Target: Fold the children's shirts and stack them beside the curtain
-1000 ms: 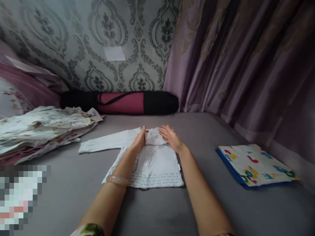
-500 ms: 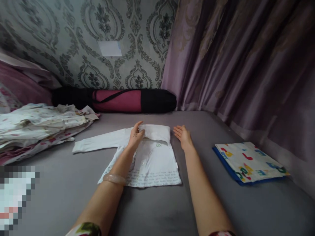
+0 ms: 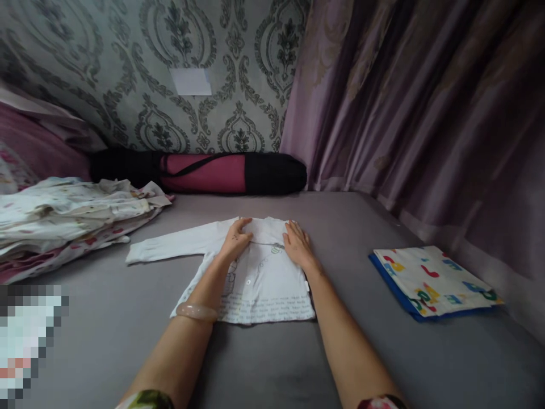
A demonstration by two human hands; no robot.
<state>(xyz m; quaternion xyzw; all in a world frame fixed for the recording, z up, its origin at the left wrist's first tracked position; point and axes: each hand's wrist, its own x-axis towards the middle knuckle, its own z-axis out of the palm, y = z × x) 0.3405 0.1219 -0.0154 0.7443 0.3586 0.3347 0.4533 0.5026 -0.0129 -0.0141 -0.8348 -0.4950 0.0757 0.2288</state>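
Lying far left is a pile of clothes. On the grey bed, mid-frame, a white shirt is spread flat. The left hand and right hand press its folded top, fingers flat, grasping nothing. A folded cloth sits right.

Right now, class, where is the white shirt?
In the head view, the white shirt lies on the bed, centre, between the clothes pile (left) and the printed cloth (right).
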